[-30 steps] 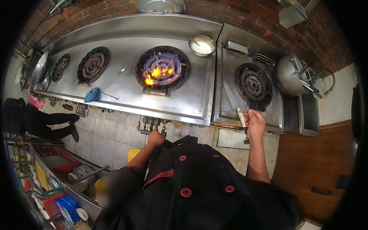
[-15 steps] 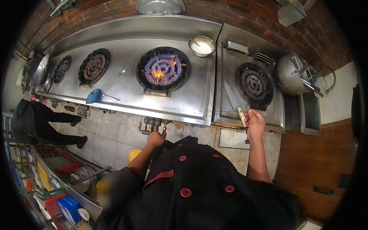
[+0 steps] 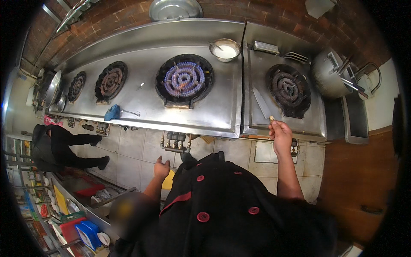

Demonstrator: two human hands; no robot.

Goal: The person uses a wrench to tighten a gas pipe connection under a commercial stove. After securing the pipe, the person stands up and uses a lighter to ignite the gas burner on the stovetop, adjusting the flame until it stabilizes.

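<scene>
A large kitchen knife (image 3: 261, 103) lies on the right part of the steel range, its blade pointing away from me. My right hand (image 3: 281, 136) is closed round its pale handle, with only the handle's front end showing. My left hand (image 3: 161, 169) hangs in front of the range, empty, with thumb and fingers apart. Just beyond it are the gas valves (image 3: 175, 140) under the range's front edge. Above them a large ring burner (image 3: 184, 79) burns with blue flames. The burner (image 3: 288, 85) beside the knife is unlit.
A metal bowl (image 3: 225, 50) of white contents with a spoon stands behind the lit burner. A blue cloth (image 3: 112, 112) lies at the front edge. Large pots (image 3: 330, 76) stand far right. At left, another person in black (image 3: 64, 145) stands near a cluttered shelf (image 3: 85, 214).
My left hand has come away from the gas valves toward me. My right hand has closed on the knife handle; the thin dark stick it held no longer shows. The burner's orange flames have mostly turned blue.
</scene>
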